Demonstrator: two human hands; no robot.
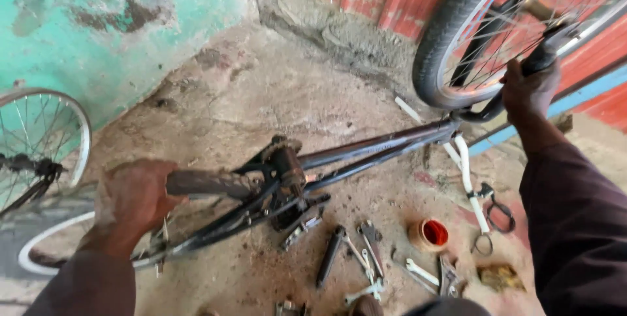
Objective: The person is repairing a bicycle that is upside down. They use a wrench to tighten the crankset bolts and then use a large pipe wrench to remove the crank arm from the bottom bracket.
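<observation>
- My left hand (134,199) wraps a rusty tube (208,184) of the bicycle frame (366,152), so the tube's end is hidden under my palm.
- My right hand (530,90) covers part of the fork (545,51).
- The front wheel (496,22) runs off the top edge.
- A loose wheel (46,139) is cut by the left edge.
- The tools (366,257) on the floor are too small and blurred to name.
</observation>
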